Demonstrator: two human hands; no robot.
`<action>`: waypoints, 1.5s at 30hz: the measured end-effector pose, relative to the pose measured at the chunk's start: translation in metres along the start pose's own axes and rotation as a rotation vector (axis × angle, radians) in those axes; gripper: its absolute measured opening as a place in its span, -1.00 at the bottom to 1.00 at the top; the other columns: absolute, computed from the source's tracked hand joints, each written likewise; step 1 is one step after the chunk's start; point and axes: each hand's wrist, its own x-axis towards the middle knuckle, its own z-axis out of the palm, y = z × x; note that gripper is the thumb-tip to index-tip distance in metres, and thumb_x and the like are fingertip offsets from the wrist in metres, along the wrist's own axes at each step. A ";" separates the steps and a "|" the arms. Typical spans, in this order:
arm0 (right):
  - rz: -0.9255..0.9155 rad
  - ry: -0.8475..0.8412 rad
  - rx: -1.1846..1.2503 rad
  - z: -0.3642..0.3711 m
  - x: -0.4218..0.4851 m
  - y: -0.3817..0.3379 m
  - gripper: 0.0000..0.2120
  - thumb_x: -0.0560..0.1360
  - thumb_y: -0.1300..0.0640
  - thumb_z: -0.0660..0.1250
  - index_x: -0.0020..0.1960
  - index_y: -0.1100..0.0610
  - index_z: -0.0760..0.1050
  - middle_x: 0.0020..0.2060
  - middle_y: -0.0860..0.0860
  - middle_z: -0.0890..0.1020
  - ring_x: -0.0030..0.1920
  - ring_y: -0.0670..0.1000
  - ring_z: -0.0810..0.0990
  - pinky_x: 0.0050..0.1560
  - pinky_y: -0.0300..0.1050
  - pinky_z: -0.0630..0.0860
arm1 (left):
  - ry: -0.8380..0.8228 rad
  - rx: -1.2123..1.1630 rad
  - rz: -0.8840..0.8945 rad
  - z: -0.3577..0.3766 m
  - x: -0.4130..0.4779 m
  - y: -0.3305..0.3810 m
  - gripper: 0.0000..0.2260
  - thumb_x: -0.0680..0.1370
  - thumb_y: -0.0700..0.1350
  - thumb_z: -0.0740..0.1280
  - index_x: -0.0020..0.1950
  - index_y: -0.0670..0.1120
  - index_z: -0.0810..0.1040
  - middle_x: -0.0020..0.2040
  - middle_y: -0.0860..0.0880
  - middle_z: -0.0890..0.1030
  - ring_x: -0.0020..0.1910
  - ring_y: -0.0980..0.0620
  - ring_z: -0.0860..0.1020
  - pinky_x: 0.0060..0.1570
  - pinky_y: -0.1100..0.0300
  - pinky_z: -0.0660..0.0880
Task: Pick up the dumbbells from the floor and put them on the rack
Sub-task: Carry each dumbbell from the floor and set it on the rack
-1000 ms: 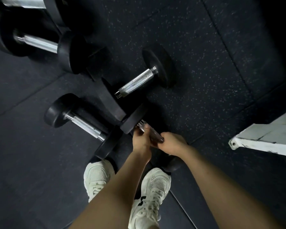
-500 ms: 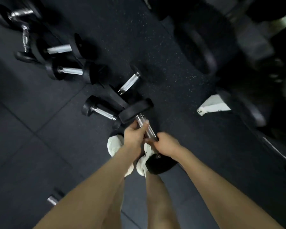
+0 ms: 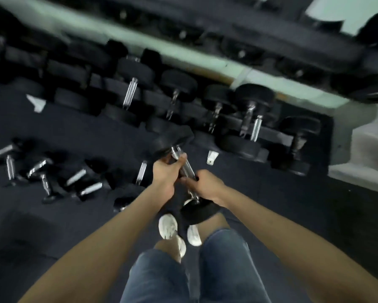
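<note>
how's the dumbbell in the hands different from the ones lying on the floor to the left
The held dumbbell is off the floor, gripped on its handle by both the left hand and right hand; the floor dumbbells lie scattered and untouched. The held one points toward the rack; the floor ones point various ways. Both have black ends and shiny metal handles.

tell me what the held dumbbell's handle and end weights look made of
Handle: looks like bare polished metal, likely chromed steel, given its bright silvery glints. End weights: matte black with no shine, probably rubber-coated, though motion blur leaves that open.
</note>
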 end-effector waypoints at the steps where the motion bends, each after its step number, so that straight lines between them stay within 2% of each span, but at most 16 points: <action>1: -0.001 0.040 0.030 -0.016 -0.010 -0.003 -0.47 0.45 -0.34 0.20 -0.07 0.15 0.50 -0.20 0.04 0.63 -0.15 0.10 0.62 -0.17 -0.08 0.44 | -0.041 0.034 0.037 0.011 -0.008 0.016 -0.87 0.47 -0.17 0.42 -0.02 -0.17 0.59 -0.11 -0.10 0.64 -0.08 -0.09 0.60 -0.08 0.02 0.56; 3: -0.010 0.116 0.119 -0.049 -0.023 -0.008 -0.51 0.47 -0.31 0.21 -0.10 0.15 0.49 -0.23 0.06 0.63 -0.20 0.08 0.61 -0.19 -0.06 0.45 | -0.131 0.091 0.102 0.038 -0.021 0.047 -0.95 0.47 -0.17 0.43 -0.15 -0.10 0.58 -0.20 -0.03 0.62 -0.18 -0.02 0.59 -0.21 0.11 0.54; 5: -0.031 0.179 0.235 -0.085 -0.033 -0.010 -0.53 0.49 -0.25 0.21 -0.15 0.17 0.52 -0.26 0.09 0.66 -0.23 0.11 0.64 -0.15 0.01 0.52 | -0.206 0.159 0.180 0.071 -0.028 0.078 -0.91 0.47 -0.17 0.43 -0.21 -0.05 0.57 -0.24 0.00 0.61 -0.23 0.05 0.58 -0.24 0.18 0.52; 9: -0.029 0.338 0.420 -0.161 -0.036 -0.003 -0.59 0.49 -0.23 0.23 -0.28 0.10 0.49 -0.38 0.03 0.59 -0.31 0.06 0.58 -0.21 -0.01 0.47 | -0.368 0.261 0.332 0.149 -0.035 0.131 -0.95 0.48 -0.20 0.42 -0.15 -0.05 0.62 -0.21 0.02 0.64 -0.20 0.11 0.60 -0.22 0.31 0.54; 13: -0.011 0.451 0.481 -0.238 -0.020 0.019 -0.57 0.49 -0.23 0.23 -0.17 0.15 0.51 -0.26 0.06 0.64 -0.21 0.09 0.63 -0.18 -0.01 0.49 | -0.444 0.319 0.409 0.235 -0.027 0.167 -0.91 0.46 -0.20 0.44 -0.18 -0.01 0.64 -0.23 0.03 0.65 -0.18 0.07 0.61 -0.09 0.23 0.56; 15: -0.003 0.486 0.503 -0.275 -0.007 0.033 -0.57 0.48 -0.25 0.23 -0.20 0.14 0.49 -0.28 0.06 0.63 -0.20 0.12 0.63 -0.21 -0.02 0.46 | -0.456 0.351 0.418 0.278 -0.018 0.181 -0.93 0.46 -0.19 0.44 -0.08 -0.07 0.65 -0.20 0.03 0.65 -0.12 0.05 0.61 0.00 0.18 0.56; 18: 0.036 0.536 0.498 -0.324 0.014 0.054 -0.62 0.49 -0.24 0.22 -0.22 0.08 0.43 -0.39 -0.05 0.51 -0.24 0.06 0.56 -0.26 -0.12 0.39 | -0.456 0.380 0.419 0.338 0.000 0.197 -0.82 0.46 -0.19 0.43 0.06 -0.16 0.65 -0.16 0.01 0.66 -0.12 0.09 0.60 -0.04 0.25 0.55; 21: 0.049 0.561 0.555 -0.363 0.038 0.071 -0.61 0.48 -0.26 0.21 -0.25 0.06 0.45 -0.36 -0.03 0.56 -0.26 0.06 0.58 -0.24 -0.10 0.42 | -0.449 0.459 0.436 0.390 0.022 0.209 -0.80 0.46 -0.13 0.44 0.05 -0.15 0.66 -0.10 -0.09 0.69 -0.08 0.02 0.62 -0.04 0.15 0.57; 23: 0.056 0.588 0.608 -0.381 0.055 0.079 -0.56 0.45 -0.30 0.21 -0.21 0.09 0.48 -0.33 0.00 0.59 -0.26 0.08 0.60 -0.28 -0.09 0.43 | -0.439 0.547 0.455 0.417 0.037 0.215 -0.82 0.46 -0.08 0.44 0.02 -0.11 0.67 -0.19 -0.05 0.66 -0.14 0.00 0.62 -0.16 0.14 0.55; 27: 0.086 0.601 0.735 -0.412 0.095 0.094 -0.61 0.47 -0.27 0.22 -0.27 0.04 0.52 -0.37 -0.02 0.61 -0.28 0.05 0.58 -0.23 -0.05 0.45 | -0.460 0.663 0.486 0.462 0.070 0.226 -0.83 0.44 -0.03 0.45 -0.03 -0.06 0.68 -0.21 -0.04 0.66 -0.15 -0.01 0.60 0.01 0.04 0.57; 29: 0.113 0.594 0.780 -0.425 0.114 0.098 -0.58 0.47 -0.26 0.24 -0.34 0.06 0.49 -0.41 -0.01 0.59 -0.36 0.04 0.54 -0.26 -0.06 0.41 | -0.467 0.727 0.485 0.481 0.086 0.232 -0.84 0.45 -0.02 0.43 -0.03 -0.05 0.67 -0.24 0.00 0.64 -0.18 0.00 0.59 -0.01 0.04 0.57; 33: 0.182 0.578 0.875 -0.444 0.145 0.107 -0.53 0.43 -0.30 0.24 -0.34 0.10 0.46 -0.42 0.03 0.58 -0.35 0.08 0.56 -0.27 -0.05 0.44 | -0.494 0.813 0.476 0.513 0.116 0.236 -0.85 0.46 -0.03 0.42 -0.01 -0.04 0.66 -0.20 -0.04 0.63 -0.19 -0.01 0.57 0.01 0.01 0.56; 36: 0.214 0.576 0.883 -0.455 0.165 0.115 -0.53 0.43 -0.30 0.23 -0.28 0.12 0.45 -0.44 0.00 0.53 -0.39 0.02 0.50 -0.33 -0.12 0.38 | -0.508 0.845 0.441 0.531 0.137 0.236 -0.81 0.46 -0.02 0.42 0.02 -0.06 0.66 -0.14 -0.05 0.66 -0.10 -0.04 0.61 0.05 0.03 0.55; 41: 0.210 0.541 0.823 -0.471 0.183 0.126 -0.54 0.50 -0.25 0.19 -0.33 0.11 0.46 -0.44 -0.02 0.56 -0.40 -0.01 0.51 -0.30 -0.11 0.37 | -0.482 0.824 0.394 0.549 0.163 0.230 -0.84 0.46 -0.04 0.42 0.00 -0.05 0.65 -0.06 -0.09 0.68 0.02 -0.07 0.63 0.15 0.02 0.54; 43: 0.217 0.519 0.766 -0.473 0.188 0.130 -0.49 0.49 -0.28 0.16 -0.21 0.15 0.55 -0.35 0.01 0.65 -0.34 0.02 0.60 -0.28 -0.12 0.42 | -0.463 0.804 0.391 0.550 0.171 0.227 -0.88 0.45 -0.05 0.43 -0.06 -0.03 0.65 -0.11 -0.08 0.67 0.00 -0.08 0.64 0.12 0.02 0.54; 45: 0.231 0.522 0.715 -0.471 0.193 0.132 -0.49 0.48 -0.31 0.14 -0.13 0.13 0.57 -0.27 0.02 0.69 -0.25 0.03 0.66 -0.24 -0.11 0.47 | -0.466 0.770 0.380 0.549 0.178 0.223 -0.84 0.45 -0.06 0.44 -0.03 -0.10 0.67 -0.11 -0.11 0.69 -0.03 -0.08 0.64 0.11 0.00 0.54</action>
